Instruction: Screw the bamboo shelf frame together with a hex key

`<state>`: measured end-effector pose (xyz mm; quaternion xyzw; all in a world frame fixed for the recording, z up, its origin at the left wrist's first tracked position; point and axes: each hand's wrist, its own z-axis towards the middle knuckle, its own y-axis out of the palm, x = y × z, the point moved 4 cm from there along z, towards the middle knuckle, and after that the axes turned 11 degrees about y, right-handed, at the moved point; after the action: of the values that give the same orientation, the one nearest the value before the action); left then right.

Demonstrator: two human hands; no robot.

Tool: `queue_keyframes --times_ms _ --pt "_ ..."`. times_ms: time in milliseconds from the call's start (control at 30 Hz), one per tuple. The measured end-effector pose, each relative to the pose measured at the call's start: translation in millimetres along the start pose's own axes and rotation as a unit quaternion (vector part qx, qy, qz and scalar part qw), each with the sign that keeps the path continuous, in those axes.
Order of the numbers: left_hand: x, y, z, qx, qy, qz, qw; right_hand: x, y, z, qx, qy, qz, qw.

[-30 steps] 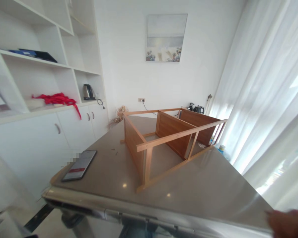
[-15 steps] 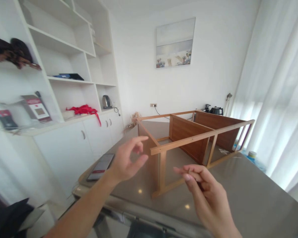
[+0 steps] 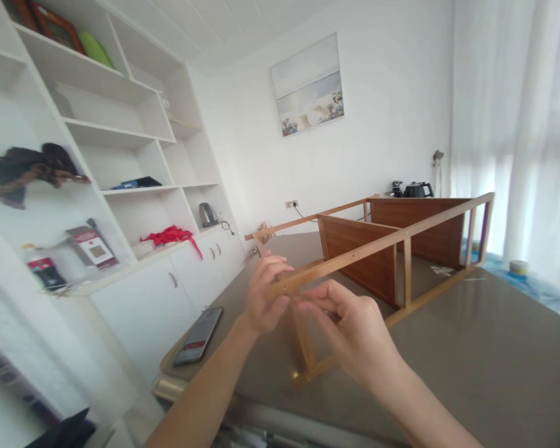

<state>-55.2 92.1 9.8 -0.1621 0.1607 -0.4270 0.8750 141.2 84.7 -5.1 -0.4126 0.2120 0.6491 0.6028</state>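
Observation:
A wooden shelf frame with brown panels lies on its side on the grey-brown table. My left hand is wrapped around the near left corner of its top rail, fingers above and thumb below. Close by, my right hand is pinched just under that rail at the same corner, beside the front upright. Whatever its fingertips hold is too small or too hidden to make out.
A smartphone lies at the table's left edge. A coffee pot stands beyond the frame's far end. White cabinets with shelves line the left wall. Curtains hang at the right, with blue plastic packaging below.
My left hand has moved right and closed on the frame's corner. My right hand has come left and up to the rail. The view has tilted and shifted.

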Motion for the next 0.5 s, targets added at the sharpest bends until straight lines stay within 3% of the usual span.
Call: queue_keyframes --times_ms 133,300,500 --pt "-2.7 4.7 -3.6 0.046 -0.009 0.014 0.999 6.4 8.1 -11.7 0.038 -0.019 0.012 0.999" --pt "-2.6 5.2 -8.0 0.031 -0.024 0.018 0.999 18.9 14.5 -11.9 0.081 0.034 0.118 0.989" --pt "-1.4 8.9 -3.8 0.011 -0.034 0.023 0.999 19.2 21.9 -7.5 0.054 0.072 0.190 0.978"
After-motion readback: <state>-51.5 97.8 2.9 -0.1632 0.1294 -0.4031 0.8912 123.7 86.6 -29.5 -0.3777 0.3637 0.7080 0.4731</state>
